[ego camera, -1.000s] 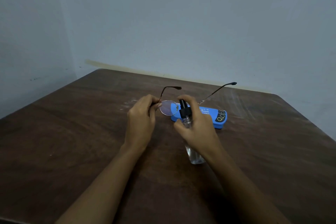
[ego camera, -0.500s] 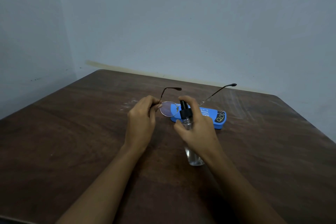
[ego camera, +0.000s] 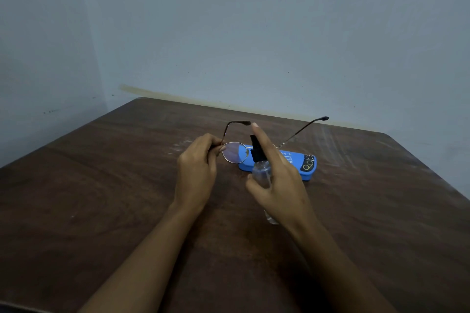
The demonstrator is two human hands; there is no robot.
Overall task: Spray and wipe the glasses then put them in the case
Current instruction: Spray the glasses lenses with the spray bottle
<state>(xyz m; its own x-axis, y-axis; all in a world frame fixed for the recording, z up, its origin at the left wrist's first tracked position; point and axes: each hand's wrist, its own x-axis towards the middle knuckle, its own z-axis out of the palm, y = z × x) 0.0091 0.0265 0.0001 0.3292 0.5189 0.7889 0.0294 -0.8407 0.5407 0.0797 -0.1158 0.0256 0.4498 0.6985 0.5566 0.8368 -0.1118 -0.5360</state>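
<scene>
My left hand [ego camera: 197, 173] pinches the thin-framed glasses [ego camera: 235, 152] at the left hinge and holds them up above the table, temples unfolded and pointing away from me. My right hand [ego camera: 278, 185] grips a small clear spray bottle [ego camera: 262, 173] with a black nozzle, right in front of the lenses. Its index finger is lifted straight above the nozzle. The right lens is hidden behind that hand. A closed blue glasses case [ego camera: 302, 164] lies on the table just behind the bottle.
A dark brown wooden table [ego camera: 101, 198] fills the view, with pale smears near its far side. Blue-grey walls stand close behind its far edge and to the left.
My right index finger has lifted off the spray nozzle and now points up. The glasses and my left hand have stayed in nearly the same place.
</scene>
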